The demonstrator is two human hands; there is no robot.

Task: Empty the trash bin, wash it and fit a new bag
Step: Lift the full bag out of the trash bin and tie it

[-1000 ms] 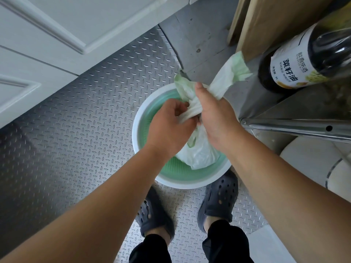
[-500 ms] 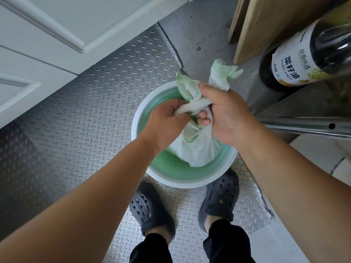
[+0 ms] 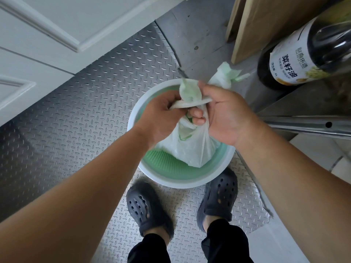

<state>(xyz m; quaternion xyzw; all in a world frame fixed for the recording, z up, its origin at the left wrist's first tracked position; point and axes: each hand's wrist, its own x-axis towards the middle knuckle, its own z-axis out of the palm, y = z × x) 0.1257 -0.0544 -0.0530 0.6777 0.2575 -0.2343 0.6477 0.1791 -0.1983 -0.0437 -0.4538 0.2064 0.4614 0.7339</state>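
A round trash bin with a white rim and green ribbed inside stands on the floor between my feet and the wall. A pale green-white trash bag hangs inside it, bulging at the bottom. My left hand grips the twisted bag handles from the left. From the right, my right hand grips the same twisted neck, with loose bag ends sticking up behind it. The two handles cross between my hands.
The floor is a diamond-plate metal sheet. A white panelled door is at the upper left. A large dark oil bottle and wooden boards stand at the upper right, above a metal bar. Dark clogs are on my feet.
My hands drew closer together on the bag neck. The loose right handle that stretched up toward the boards has been pulled shorter, and the handles now cross between my hands.
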